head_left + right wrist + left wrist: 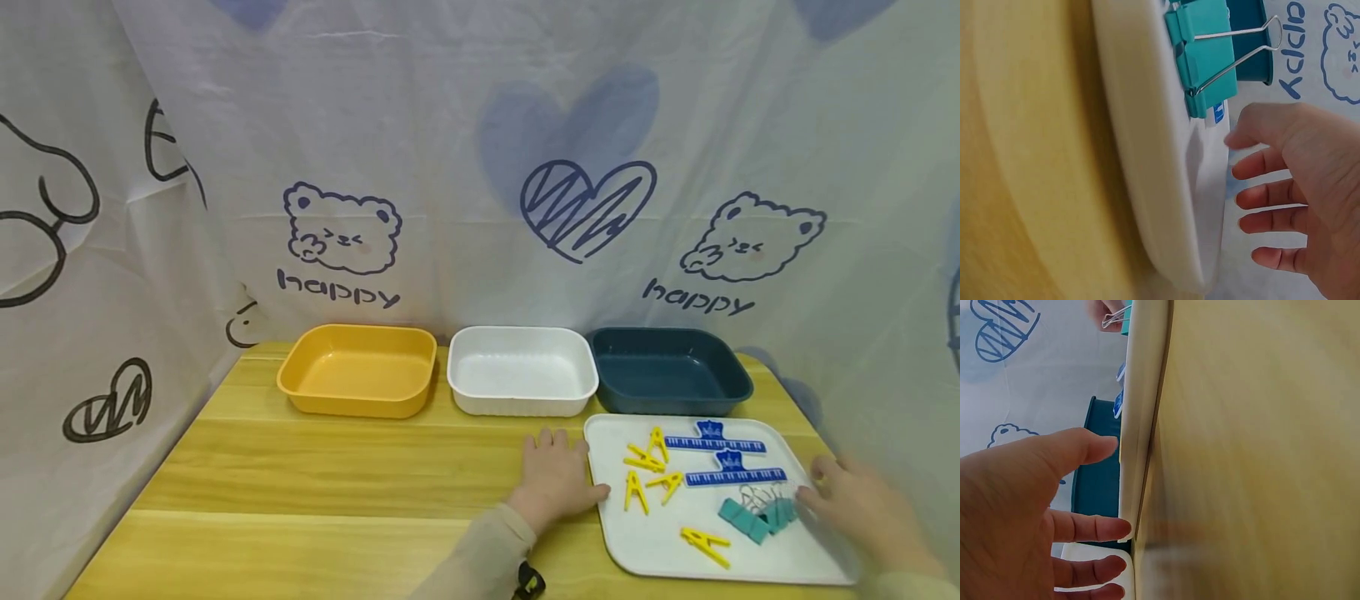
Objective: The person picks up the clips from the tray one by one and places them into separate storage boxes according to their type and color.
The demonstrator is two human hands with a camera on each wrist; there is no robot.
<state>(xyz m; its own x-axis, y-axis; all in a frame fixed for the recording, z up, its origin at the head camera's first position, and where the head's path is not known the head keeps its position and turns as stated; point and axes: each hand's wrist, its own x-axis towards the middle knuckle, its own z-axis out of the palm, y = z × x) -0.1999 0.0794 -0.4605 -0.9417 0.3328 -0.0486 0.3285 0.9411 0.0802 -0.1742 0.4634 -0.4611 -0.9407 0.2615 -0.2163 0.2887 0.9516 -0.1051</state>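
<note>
My left hand (553,479) lies beside the left edge of a white tray (648,546), its fingers spread and its thumb reaching over the rim. At the tray's right side is my right hand (862,508), fingers loosely bent with nothing between them, thumb close to two teal binder clips (744,521) with wire handles. One teal binder clip (1210,62) stands large in the right wrist view. Several yellow clothespin-like clips (634,492) lie scattered on the tray's left half. Two long blue clips with a piano-key pattern (735,477) lie behind the binder clips.
Behind the tray stands a dark teal bin (667,407). A white bin (522,406) is next to it, and a yellow bin (352,406) stands farther left. All sit along the back of the wooden table (300,492), against a printed curtain (450,125).
</note>
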